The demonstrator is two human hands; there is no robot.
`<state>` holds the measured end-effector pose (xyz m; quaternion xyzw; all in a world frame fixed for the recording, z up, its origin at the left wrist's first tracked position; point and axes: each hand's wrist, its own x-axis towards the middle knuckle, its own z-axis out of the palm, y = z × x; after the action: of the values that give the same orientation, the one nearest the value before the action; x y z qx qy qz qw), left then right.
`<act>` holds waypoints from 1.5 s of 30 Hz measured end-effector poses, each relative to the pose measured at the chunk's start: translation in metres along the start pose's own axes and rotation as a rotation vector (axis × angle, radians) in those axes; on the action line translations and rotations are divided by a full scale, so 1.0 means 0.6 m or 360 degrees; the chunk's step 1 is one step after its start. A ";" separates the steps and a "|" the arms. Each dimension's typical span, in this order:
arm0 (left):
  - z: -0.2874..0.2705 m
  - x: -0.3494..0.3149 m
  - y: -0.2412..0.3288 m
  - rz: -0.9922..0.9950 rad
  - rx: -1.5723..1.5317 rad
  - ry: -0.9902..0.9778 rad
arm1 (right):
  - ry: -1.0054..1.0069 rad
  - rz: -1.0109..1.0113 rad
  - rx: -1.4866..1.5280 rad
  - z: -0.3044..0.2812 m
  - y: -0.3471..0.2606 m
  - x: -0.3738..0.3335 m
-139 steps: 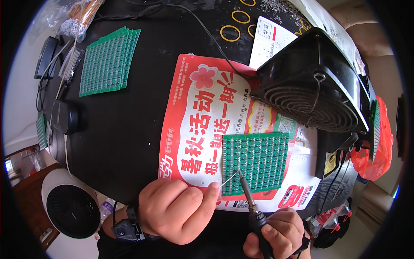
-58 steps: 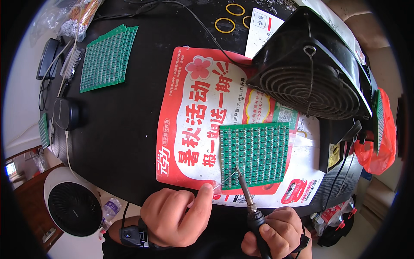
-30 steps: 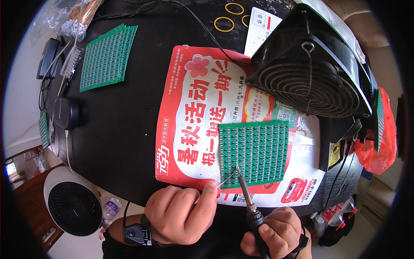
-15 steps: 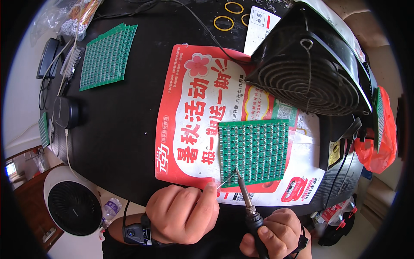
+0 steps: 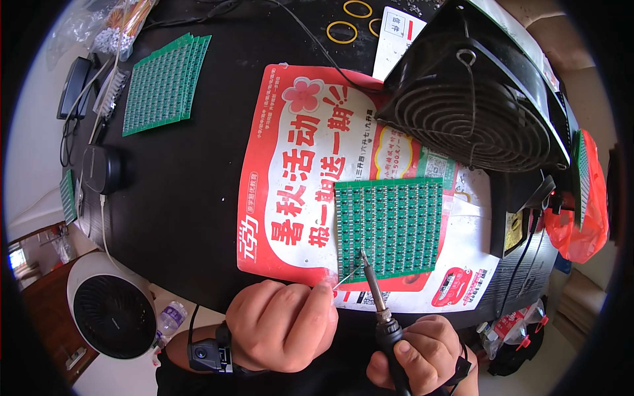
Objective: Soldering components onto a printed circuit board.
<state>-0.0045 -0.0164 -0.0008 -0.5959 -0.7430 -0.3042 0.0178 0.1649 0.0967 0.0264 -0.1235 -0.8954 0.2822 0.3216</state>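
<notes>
The left hand (image 5: 281,327) rests on the near edge of the black table (image 5: 191,198), its fingers closed around a thin strand of solder wire (image 5: 345,280) pinched at thumb and forefinger. The right hand (image 5: 422,356) is wrapped fully around the handle of a soldering iron (image 5: 373,290), whose tip meets the wire end at the lower left corner of the green circuit board (image 5: 389,228).

The board lies flat on a red and white printed sheet (image 5: 297,191), just in front of a black fan (image 5: 475,112). Compared with the views of the last few seconds, the iron tip and the wire sit at almost the same corner of the board; only small shifts appear. This suggests that work on one joint, or on close neighbours, is under way.

A second stack of green boards (image 5: 165,82) lies well apart at the far left.
</notes>
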 end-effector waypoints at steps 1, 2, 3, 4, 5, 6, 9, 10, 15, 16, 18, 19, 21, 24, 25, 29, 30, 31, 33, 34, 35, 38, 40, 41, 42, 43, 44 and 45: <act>0.000 0.000 0.000 -0.0005 -0.0003 -0.0001 | 0.0001 0.0000 -0.0001 0.000 -0.001 0.000; 0.000 0.000 0.000 -0.0004 -0.0002 -0.0001 | 0.0001 0.0007 0.0004 0.000 -0.001 0.000; 0.000 0.000 0.000 -0.0001 -0.0005 0.0000 | 0.0000 0.0013 0.0008 0.000 -0.001 0.000; 0.000 0.001 0.000 0.0001 -0.0008 0.0001 | 0.0000 0.0014 0.0007 0.000 -0.001 0.000; 0.000 0.000 0.000 0.0001 -0.0008 0.0001 | 0.0004 0.0018 0.0019 0.000 -0.002 0.001; 0.001 -0.001 0.000 0.0003 0.0000 0.0004 | 0.0009 0.0020 0.0032 0.000 -0.001 0.001; 0.001 -0.001 0.000 0.0002 0.0001 0.0002 | 0.0015 -0.0010 0.0090 -0.005 -0.003 -0.002; 0.002 -0.001 0.000 0.0002 -0.0010 -0.0003 | 0.0014 -0.0007 0.0084 -0.005 -0.004 -0.001; -0.002 0.001 0.000 0.0004 -0.0015 -0.0036 | -0.0021 0.0014 0.0064 -0.007 -0.005 0.000; -0.002 0.002 0.000 0.0007 -0.0020 -0.0050 | -0.0023 0.0016 0.0059 -0.009 -0.004 -0.001; -0.002 0.002 0.001 0.0006 -0.0018 -0.0055 | -0.0020 -0.0066 0.0070 -0.012 -0.002 -0.004; -0.002 0.001 0.001 0.0003 -0.0009 -0.0059 | -0.0019 -0.0069 0.0076 -0.009 -0.002 -0.004; -0.002 0.001 0.002 0.0002 -0.0002 -0.0061 | 0.0007 -0.0018 0.0026 -0.004 -0.004 -0.005; 0.002 0.000 0.001 0.0013 -0.0015 -0.0063 | -0.0042 -0.0048 0.0072 -0.013 -0.002 -0.006; 0.003 -0.001 0.001 0.0021 -0.0023 -0.0063 | -0.0042 -0.0046 0.0068 -0.011 -0.003 -0.006; -0.001 0.001 0.003 0.0024 -0.0024 -0.0066 | -0.0007 -0.0015 0.0053 -0.009 -0.006 -0.004; 0.000 0.000 0.002 0.0038 -0.0025 -0.0062 | -0.0017 -0.0030 0.0061 -0.009 -0.005 -0.005; 0.001 0.000 0.002 0.0052 -0.0026 -0.0058 | -0.0018 -0.0028 0.0059 -0.009 -0.006 -0.006; 0.003 0.001 0.002 0.0054 -0.0035 -0.0058 | -0.0018 -0.0034 0.0042 -0.011 -0.007 -0.007; 0.003 0.001 0.003 0.0058 -0.0041 -0.0056 | -0.0017 -0.0035 0.0042 -0.010 -0.007 -0.007; 0.003 0.001 0.004 0.0058 -0.0040 -0.0055 | -0.0002 -0.0031 0.0040 -0.007 -0.007 -0.007; 0.003 0.002 0.004 0.0037 -0.0059 -0.0065 | 0.0005 -0.0059 0.0055 -0.009 -0.003 -0.009; 0.003 0.003 0.006 -0.0005 -0.0095 -0.0066 | -0.0001 -0.0094 0.0076 -0.010 -0.003 -0.010; 0.004 0.004 0.006 -0.0004 -0.0095 -0.0067 | 0.0014 -0.0065 0.0063 -0.007 -0.004 -0.009; 0.004 0.004 0.006 0.0003 -0.0079 -0.0047 | 0.0029 -0.0039 0.0055 -0.005 -0.005 -0.009; 0.004 0.004 0.006 0.0009 -0.0062 -0.0027 | 0.0030 -0.0042 0.0060 -0.004 -0.004 -0.009; 0.004 0.005 0.006 0.0007 -0.0056 -0.0027 | 0.0028 -0.0039 0.0058 -0.003 -0.003 -0.008; 0.005 0.006 0.006 0.0010 -0.0067 -0.0021 | 0.0025 -0.0030 0.0045 -0.003 -0.004 -0.009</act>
<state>-0.0016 -0.0119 -0.0003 -0.6005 -0.7346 -0.3158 0.0012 0.1699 0.0935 0.0263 -0.1126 -0.8898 0.2909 0.3331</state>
